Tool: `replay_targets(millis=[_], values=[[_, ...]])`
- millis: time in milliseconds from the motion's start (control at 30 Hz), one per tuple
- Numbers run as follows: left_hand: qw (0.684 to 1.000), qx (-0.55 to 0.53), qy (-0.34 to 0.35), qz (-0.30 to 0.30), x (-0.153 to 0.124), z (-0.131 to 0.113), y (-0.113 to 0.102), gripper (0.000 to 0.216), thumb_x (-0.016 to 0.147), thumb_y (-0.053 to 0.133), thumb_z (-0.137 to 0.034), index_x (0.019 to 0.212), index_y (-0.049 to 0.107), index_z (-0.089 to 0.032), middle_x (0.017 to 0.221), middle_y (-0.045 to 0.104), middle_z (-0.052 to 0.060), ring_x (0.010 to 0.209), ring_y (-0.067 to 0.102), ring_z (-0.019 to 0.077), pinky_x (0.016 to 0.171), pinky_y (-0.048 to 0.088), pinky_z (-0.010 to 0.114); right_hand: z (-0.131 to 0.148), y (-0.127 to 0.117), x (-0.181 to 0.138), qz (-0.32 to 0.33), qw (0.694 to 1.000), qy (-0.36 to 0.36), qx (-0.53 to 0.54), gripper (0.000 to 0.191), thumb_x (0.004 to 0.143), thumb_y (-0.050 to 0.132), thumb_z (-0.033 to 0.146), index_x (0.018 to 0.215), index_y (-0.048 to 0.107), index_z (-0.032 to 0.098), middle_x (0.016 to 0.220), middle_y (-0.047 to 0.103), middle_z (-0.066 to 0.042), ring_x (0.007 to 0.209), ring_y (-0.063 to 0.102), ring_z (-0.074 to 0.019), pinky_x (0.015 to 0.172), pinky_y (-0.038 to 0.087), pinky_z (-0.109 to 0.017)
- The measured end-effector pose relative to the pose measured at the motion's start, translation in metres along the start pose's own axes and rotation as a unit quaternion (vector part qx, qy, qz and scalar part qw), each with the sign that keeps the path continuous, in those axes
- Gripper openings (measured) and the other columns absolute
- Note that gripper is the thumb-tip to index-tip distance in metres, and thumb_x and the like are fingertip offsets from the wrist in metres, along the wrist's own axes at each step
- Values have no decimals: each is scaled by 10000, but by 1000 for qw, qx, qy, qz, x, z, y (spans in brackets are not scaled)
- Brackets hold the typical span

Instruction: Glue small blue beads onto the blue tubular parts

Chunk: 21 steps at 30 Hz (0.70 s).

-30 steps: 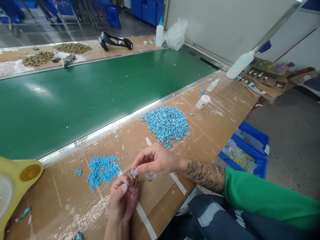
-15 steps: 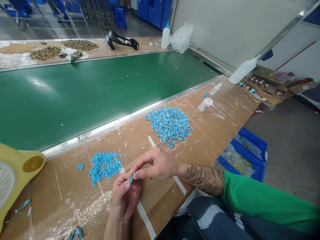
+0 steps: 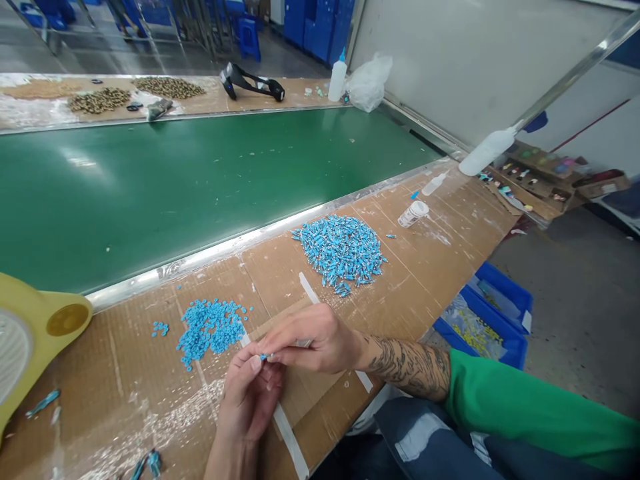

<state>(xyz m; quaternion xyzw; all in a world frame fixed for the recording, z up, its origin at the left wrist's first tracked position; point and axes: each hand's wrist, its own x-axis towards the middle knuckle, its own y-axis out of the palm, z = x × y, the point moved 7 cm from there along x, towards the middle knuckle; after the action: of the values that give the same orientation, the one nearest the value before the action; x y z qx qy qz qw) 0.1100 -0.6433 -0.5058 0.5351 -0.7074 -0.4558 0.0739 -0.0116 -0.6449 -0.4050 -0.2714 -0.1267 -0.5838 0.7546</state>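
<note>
My left hand (image 3: 250, 390) and my right hand (image 3: 315, 339) meet low in the middle of the view, fingertips pinched together. Between them is a small blue piece (image 3: 263, 357), mostly covered by the fingers; its exact kind does not show. Both hands grip it just above the cardboard-covered bench. Left of and beyond my left hand lies a loose pile of small blue rings (image 3: 213, 330). Past my right hand is a larger heap of slim blue pieces with silvery ends (image 3: 341, 252).
A green belt (image 3: 200, 187) runs behind the cardboard bench top (image 3: 425, 267). A yellow device (image 3: 30, 347) stands at the left edge. A white tub (image 3: 413, 213) and a bottle (image 3: 487, 152) lie toward the right. Blue crates (image 3: 480, 327) sit lower right.
My right hand has turned slightly, its fingers flatter and lower over the small blue piece, which now shows less. The camera view has shifted a little.
</note>
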Motion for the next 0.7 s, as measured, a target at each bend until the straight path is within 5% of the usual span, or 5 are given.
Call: replay_targets(millis=[367,700], values=[[1000,-11,-15,17,-4,-3,-1,268,647,901,-305,719,713,-127,556,488,-19,487,442,61,467,442,161,-5,5,2,4,1000,14,10,159,945,643,212,1043,734,126,1034,772,-109,962,738,-145,849,603,-260],[999,-37,15,-30,-2,-7,-7,263,669,899,-262,810,723,-126,664,559,-9,528,447,48,438,412,132,-8,7,7,-15,999,46,-10,158,944,639,221,1013,742,124,1032,774,-108,959,735,-149,868,585,-273]])
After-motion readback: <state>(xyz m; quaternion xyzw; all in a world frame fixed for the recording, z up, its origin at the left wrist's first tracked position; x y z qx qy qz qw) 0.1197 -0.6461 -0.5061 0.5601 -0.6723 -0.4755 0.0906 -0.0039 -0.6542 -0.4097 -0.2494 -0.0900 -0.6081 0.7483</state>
